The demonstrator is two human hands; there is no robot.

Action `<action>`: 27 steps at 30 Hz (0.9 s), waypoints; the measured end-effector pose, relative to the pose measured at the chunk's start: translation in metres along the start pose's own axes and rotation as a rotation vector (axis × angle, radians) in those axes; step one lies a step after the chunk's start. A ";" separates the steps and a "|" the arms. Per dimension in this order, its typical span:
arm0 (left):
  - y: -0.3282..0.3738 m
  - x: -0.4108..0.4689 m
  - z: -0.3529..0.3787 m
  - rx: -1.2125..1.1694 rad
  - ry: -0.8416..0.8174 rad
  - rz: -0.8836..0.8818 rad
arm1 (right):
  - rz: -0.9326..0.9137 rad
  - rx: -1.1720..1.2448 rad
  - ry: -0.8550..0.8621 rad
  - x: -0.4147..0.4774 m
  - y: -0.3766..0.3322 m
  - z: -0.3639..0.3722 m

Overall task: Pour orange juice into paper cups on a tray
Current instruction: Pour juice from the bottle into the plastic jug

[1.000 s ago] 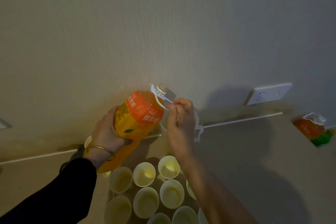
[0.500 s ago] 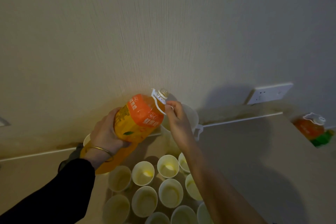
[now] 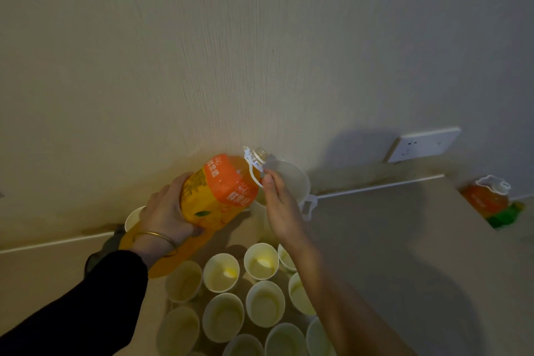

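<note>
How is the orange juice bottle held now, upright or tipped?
Tipped: the orange juice bottle slants, neck raised toward the wall, base lower; the left hand grips its body, the right hand pinches its white handle.

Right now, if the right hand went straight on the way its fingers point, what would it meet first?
The right hand pinches the white handle of the juice bottle; straight on, it would probably meet the bottle's neck first, then the wall, though depth is unclear.

Dim, soft, wide-angle view; heavy shadows on the wall [image 3: 260, 52].
</note>
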State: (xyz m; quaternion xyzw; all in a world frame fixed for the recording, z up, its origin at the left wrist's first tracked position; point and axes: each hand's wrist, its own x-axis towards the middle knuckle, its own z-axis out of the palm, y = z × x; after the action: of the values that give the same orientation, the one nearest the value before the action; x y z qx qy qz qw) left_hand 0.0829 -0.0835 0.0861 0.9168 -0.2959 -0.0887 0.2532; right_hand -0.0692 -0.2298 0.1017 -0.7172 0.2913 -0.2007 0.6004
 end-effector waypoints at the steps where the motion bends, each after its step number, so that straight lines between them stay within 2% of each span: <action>1: 0.001 0.001 0.000 0.003 -0.004 0.000 | -0.002 -0.018 0.013 0.001 0.003 0.001; 8: 0.002 0.006 0.001 0.039 -0.031 -0.004 | 0.043 -0.106 0.046 0.008 0.018 0.006; 19: 0.003 0.011 -0.003 0.088 -0.060 -0.027 | 0.122 0.001 0.002 0.008 0.016 0.006; 27: 0.005 0.014 -0.007 0.124 -0.082 -0.032 | 0.154 -0.039 0.013 0.010 0.017 0.005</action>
State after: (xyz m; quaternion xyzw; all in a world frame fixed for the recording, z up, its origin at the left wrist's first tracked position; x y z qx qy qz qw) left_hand 0.0934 -0.0921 0.0944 0.9309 -0.2962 -0.1120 0.1822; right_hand -0.0616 -0.2352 0.0831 -0.7030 0.3534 -0.1530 0.5979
